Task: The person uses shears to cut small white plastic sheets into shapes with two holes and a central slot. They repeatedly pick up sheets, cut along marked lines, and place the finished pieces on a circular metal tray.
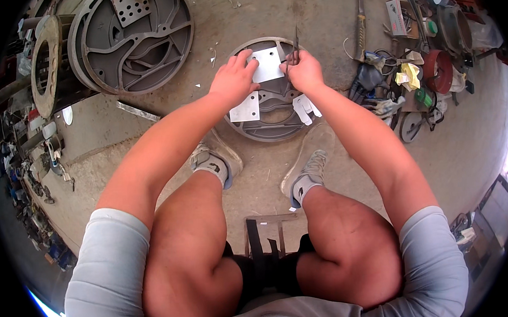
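A white square sheet with small holes [268, 66] lies on a round grey metal casting [276, 135] in front of my feet. At its left edge, my left hand [234, 79] rests with fingers spread, the fingertips touching the sheet. My right hand [305, 71] is closed around dark scissors [295, 48], their blades pointing away from me beside the sheet's right edge. Nearer to me on the casting are a second white sheet with holes [243, 109] and a white cut-out piece with narrow strips [305, 110].
Larger round castings [138, 78] stand at far left, with a perforated white plate [133, 8] on top. A hammer [361, 21] lies far right, near dark gloves [367, 79], crumpled yellow paper [408, 77] and a red ring [438, 71]. A metal strip [138, 110] lies at left.
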A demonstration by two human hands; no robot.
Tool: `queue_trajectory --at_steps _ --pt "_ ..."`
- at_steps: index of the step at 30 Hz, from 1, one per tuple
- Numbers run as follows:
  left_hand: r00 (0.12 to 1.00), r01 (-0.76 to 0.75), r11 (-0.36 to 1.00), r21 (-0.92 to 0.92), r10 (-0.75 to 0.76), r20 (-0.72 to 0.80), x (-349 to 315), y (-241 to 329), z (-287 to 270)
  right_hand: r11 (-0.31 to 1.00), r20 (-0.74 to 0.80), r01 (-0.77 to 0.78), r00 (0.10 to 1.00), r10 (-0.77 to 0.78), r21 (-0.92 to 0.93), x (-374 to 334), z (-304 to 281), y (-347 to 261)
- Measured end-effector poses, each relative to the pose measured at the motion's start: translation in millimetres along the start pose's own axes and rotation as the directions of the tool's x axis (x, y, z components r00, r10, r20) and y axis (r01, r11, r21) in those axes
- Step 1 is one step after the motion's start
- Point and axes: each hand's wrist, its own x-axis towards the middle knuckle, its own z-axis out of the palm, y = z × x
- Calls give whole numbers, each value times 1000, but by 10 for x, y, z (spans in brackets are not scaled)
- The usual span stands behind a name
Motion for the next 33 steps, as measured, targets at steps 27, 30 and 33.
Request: queue_trajectory --at_steps 27,30,33 --pt "999 22 999 -39 -24 -44 -16 -73 56 857 116 197 980 -161 -476 101 -298 -98" --pt "999 14 999 -38 -16 -37 -29 -73 52 869 117 201 979 -165 -452 113 -305 -80" --pt "999 22 999 -39 -23 -31 -29 -62 52 874 127 202 979 -162 -442 114 -316 -69"
